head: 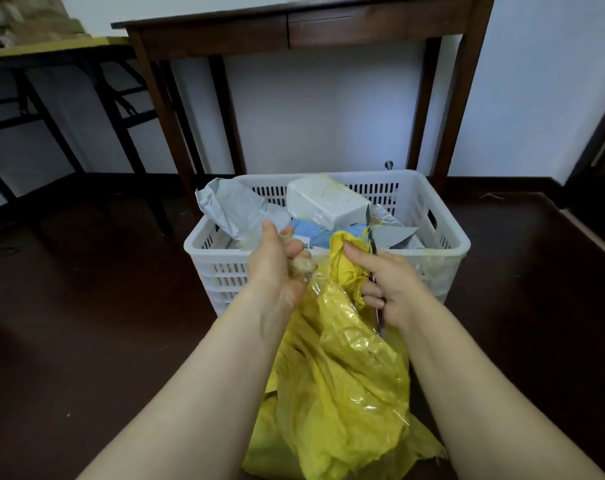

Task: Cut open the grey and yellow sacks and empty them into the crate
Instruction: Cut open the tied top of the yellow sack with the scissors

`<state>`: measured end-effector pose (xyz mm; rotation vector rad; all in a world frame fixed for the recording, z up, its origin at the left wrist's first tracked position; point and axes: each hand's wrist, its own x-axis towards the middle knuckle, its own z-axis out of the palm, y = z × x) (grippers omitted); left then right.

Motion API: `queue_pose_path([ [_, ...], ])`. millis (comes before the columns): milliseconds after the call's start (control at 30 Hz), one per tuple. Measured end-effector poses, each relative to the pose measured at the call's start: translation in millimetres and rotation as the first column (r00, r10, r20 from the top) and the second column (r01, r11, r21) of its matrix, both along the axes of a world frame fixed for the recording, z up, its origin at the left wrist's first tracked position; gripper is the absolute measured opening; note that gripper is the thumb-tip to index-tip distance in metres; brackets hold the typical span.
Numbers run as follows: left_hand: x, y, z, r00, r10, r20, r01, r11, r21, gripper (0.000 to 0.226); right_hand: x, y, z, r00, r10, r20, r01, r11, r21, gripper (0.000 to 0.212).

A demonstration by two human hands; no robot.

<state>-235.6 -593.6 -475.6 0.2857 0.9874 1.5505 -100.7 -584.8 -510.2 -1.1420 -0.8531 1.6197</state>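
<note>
A yellow woven sack [342, 386] with a clear plastic liner stands on the floor in front of me, just before the white slatted crate [443, 244]. My left hand [277, 268] grips a crumpled wad of tape or liner at the sack's top. My right hand [384, 282] pinches the yellow top edge with its thumb and also holds a thin metal blade [371, 233] that points up over the crate. In the crate lie a crumpled grey sack [231, 209], a white wrapped box [325, 200] and blue and grey parcels [315, 233].
A dark wooden table [294, 26] with a drawer stands against the white wall right behind the crate, its legs on both sides. A folding table [51, 53] is at the far left. The floor [86, 306] is dark brown wood.
</note>
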Motion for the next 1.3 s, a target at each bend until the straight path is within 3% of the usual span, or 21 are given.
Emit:
queue_pose_path([
  [100,26.0,-9.3,1.8,0.966,0.051,-0.253,-0.019,0.992,0.127,0.036,-6.2,5.3,-2.8,0.979,-0.203,-0.027,0.2,0.977,-0.077,0.026],
  [200,48.1,-22.2,-1.9,0.916,0.075,-0.395,-0.001,0.983,0.184,0.038,-5.3,12.2,-8.8,0.921,-0.388,-0.019,0.384,0.916,-0.114,0.034],
  [400,53.3,-51.0,-13.7,0.918,0.022,-0.396,0.054,0.982,0.179,0.039,46.5,18.5,-41.1,0.78,-0.614,0.118,0.62,0.737,-0.269,0.021],
  [500,29.5,-57.3,-22.3,0.867,-0.131,-0.48,0.163,0.986,0.026,0.036,62.0,22.9,-44.4,0.783,-0.612,0.113,0.62,0.751,-0.227,0.026],
  [533,23.6,-57.1,-24.6,0.786,-0.194,-0.587,0.207,0.977,-0.047,0.04,59.7,24.8,-42.0,0.804,-0.588,0.094,0.594,0.783,-0.185,0.027],
  [567,19.9,-56.0,-26.9,0.637,-0.246,-0.73,0.228,0.965,-0.126,0.051,55.1,26.9,-38.9,0.825,-0.56,0.077,0.565,0.813,-0.138,0.03],
  [600,17.7,-54.2,-29.2,0.424,-0.277,-0.862,0.226,0.954,-0.196,0.067,49.5,28.4,-35.2,0.845,-0.532,0.061,0.535,0.839,-0.099,0.031],
  [667,16.1,-53.5,-32.5,0.023,-0.3,-0.954,0.24,0.928,-0.286,0.098,41.5,28.8,-29.3,0.88,-0.473,0.046,0.475,0.879,-0.054,0.03],
  [700,16.5,-54.8,-31.2,-0.086,-0.3,-0.95,0.263,0.913,-0.312,0.103,40.2,27.9,-27.9,0.89,-0.453,0.055,0.455,0.889,-0.044,0.029],
  [833,14.4,-53.1,-24.0,-0.364,-0.274,-0.89,0.303,0.869,-0.391,0.07,47.0,21.1,-35.3,0.884,-0.454,0.109,0.461,0.886,-0.048,0.032],
  [900,14.3,-51.5,-15.1,-0.422,-0.249,-0.872,0.336,0.85,-0.405,0.055,48.6,19.4,-39.9,0.867,-0.481,0.13,0.491,0.869,-0.055,0.031],
  [1033,-4.0,-50.4,3.1,-0.457,-0.205,-0.865,0.338,0.86,-0.382,0.035,48.3,21.8,-50.3,0.83,-0.527,0.181,0.547,0.833,-0.081,0.028],
  [1100,-37.8,-56.7,10.1,-0.453,-0.271,-0.849,0.301,0.85,-0.432,0.024,65.4,19.9,-60.0,0.755,-0.608,0.246,0.646,0.753,-0.121,0.023],
  [1133,-58.7,-61.6,13.2,-0.358,-0.326,-0.875,0.294,0.85,-0.437,0.019,77.8,17.9,-65.8,0.71,-0.64,0.292,0.694,0.706,-0.139,0.023],
  [1167,-77.2,-67.3,15.8,-0.205,-0.371,-0.906,0.287,0.862,-0.418,0.015,87.4,16.1,-70.4,0.696,-0.641,0.324,0.707,0.691,-0.151,0.024],
  [1200,-89.6,-70.3,15.8,-0.058,-0.372,-0.926,0.262,0.89,-0.374,0.013,90.2,15.2,-70.3,0.72,-0.6,0.35,0.674,0.725,-0.142,0.024],
  [1300,-84.5,-62.8,4.8,0.252,-0.318,-0.914,0.189,0.942,-0.275,0.01,62.4,20.7,-37.2,0.843,-0.332,0.423,0.383,0.923,-0.04,0.032],
])
